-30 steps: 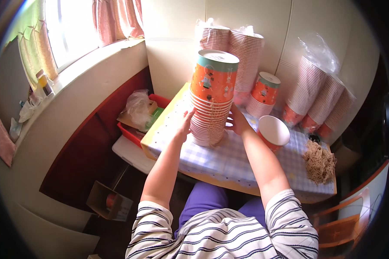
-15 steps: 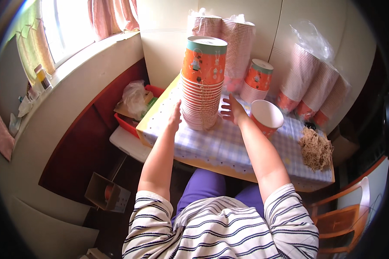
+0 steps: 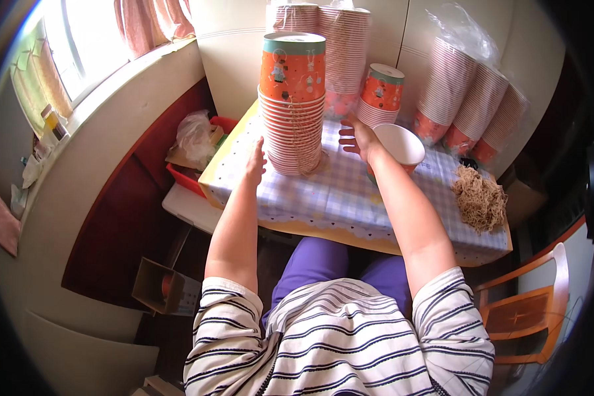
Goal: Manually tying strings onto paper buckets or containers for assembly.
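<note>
A tall stack of nested paper tubs (image 3: 292, 109), upside down, stands on the checked tablecloth (image 3: 350, 204). The tubs are orange with a green band, and strands of string hang down the stack's front right side. Beside the lower left of the stack is my left hand (image 3: 255, 160), open, fingers stretched. To the stack's right my right hand (image 3: 359, 138) is open too, fingers spread and apart from it. Close behind my right wrist stands a single upright paper tub (image 3: 400, 145) with a white inside, partly covered by my arm.
A shorter upside-down tub stack (image 3: 381, 92) stands behind. Plastic-wrapped stacks (image 3: 343, 49) are at the back, with more wrapped stacks (image 3: 472, 102) at the right. A tangled heap of string (image 3: 480, 199) lies at the right edge. Left of the table is a red bin (image 3: 186, 179); a wooden chair (image 3: 525, 313) stands right.
The view has tipped, so the table and stacks sit higher in the picture. My right hand has drawn slightly farther from the tall stack; both hands stay open.
</note>
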Tool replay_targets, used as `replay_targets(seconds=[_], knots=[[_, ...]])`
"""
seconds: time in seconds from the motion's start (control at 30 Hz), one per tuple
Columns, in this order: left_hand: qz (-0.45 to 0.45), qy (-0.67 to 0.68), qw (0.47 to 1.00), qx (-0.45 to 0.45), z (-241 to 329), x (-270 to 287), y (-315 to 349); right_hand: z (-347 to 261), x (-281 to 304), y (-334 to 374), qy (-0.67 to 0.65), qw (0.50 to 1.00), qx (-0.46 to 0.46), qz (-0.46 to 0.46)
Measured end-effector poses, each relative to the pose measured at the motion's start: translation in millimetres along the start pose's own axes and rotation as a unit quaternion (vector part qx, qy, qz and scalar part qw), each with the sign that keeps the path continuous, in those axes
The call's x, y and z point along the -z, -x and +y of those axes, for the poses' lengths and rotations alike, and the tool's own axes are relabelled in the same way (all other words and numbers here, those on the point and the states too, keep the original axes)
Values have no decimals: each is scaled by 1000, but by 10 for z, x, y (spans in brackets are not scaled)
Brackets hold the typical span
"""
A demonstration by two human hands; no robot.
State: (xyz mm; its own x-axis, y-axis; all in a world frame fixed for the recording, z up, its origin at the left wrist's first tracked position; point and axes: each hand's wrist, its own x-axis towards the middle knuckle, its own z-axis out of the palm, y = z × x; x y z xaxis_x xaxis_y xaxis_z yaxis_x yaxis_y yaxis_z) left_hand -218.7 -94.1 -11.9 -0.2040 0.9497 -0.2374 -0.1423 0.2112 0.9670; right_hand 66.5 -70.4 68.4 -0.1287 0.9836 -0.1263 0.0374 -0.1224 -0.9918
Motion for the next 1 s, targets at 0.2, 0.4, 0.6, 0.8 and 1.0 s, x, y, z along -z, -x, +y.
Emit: replay_targets(seconds=[0.2,0.4,0.6,0.8,1.0], knots=[[-6,-20,1000,3,-20,11,5,-179,-10,105,36,999,27,7],[-6,-32,999,11,-144,42,-32,-306,-75,103,60,998,25,7],[-6,-29,999,-19,-244,-5,-49,-317,-60,15,64,998,23,8],[129,45,964,-227,-396,-33,-312,-706,-251,-127,79,953,287,63],[96,152,923,-339,618,-287,-158,-1312,-338,-29,64,939,335,33]])
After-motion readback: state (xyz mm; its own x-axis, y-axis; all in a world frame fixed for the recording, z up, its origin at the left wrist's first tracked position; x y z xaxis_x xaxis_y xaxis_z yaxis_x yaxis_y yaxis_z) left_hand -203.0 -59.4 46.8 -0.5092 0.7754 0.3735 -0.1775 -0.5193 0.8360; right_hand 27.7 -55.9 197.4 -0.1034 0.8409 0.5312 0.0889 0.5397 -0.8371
